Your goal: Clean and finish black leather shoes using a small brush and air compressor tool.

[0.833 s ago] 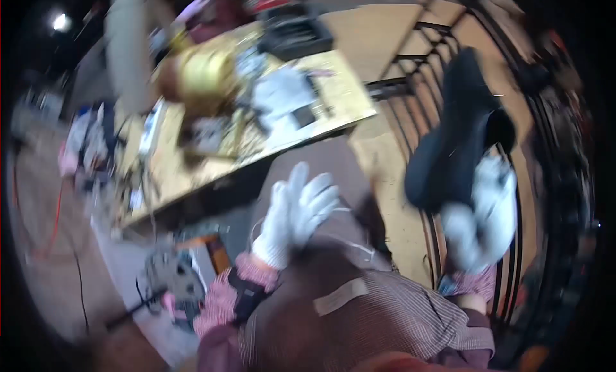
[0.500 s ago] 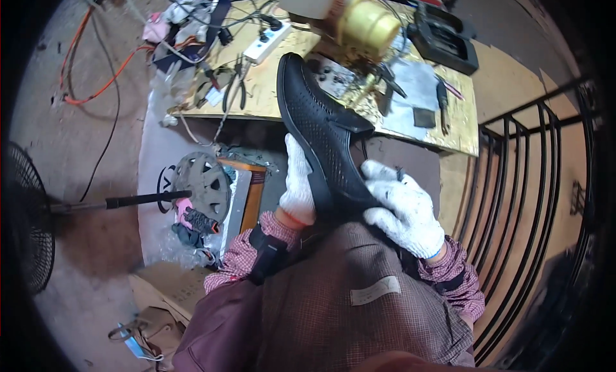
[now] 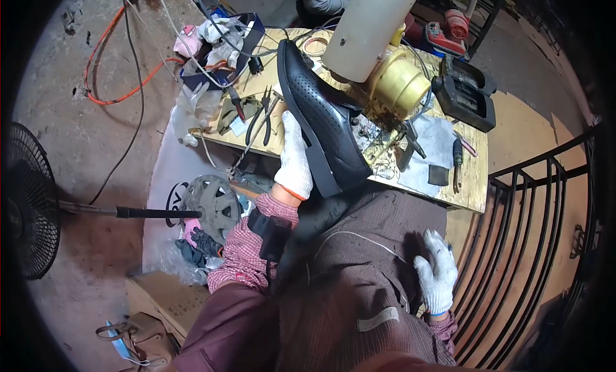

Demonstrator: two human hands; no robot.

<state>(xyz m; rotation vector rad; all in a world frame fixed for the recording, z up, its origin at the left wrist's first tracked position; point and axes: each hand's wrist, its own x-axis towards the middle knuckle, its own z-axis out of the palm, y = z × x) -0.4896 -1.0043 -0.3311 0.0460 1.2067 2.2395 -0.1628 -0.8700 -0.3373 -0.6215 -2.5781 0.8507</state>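
A black perforated leather shoe [image 3: 321, 118] is held up over the near edge of the wooden bench, toe pointing away and its sole side toward the left. My left hand [image 3: 294, 157], in a white knit glove, grips it along the sole near the heel; the fingers wrapped underneath are partly hidden. My right hand [image 3: 437, 272], gloved in white too, is away from the shoe beside my apron-covered lap, holding nothing, with its fingers apart. Just beyond the shoe stands a machine with a pale cylinder [image 3: 369, 32] and a yellow round collar [image 3: 401, 83].
On the wooden bench [image 3: 471, 195] lie pliers [image 3: 260, 118], a dark-handled tool [image 3: 457, 163] and a black tray [image 3: 465, 93]. A box of rags [image 3: 221, 48] sits at the back left. A fan [image 3: 29, 202] stands left; a black metal rack [image 3: 532, 224] stands right.
My right hand has let go of the shoe's heel end and moved down beside my lap. The left hand keeps hold of the shoe. The view has shifted, showing more of the machine.
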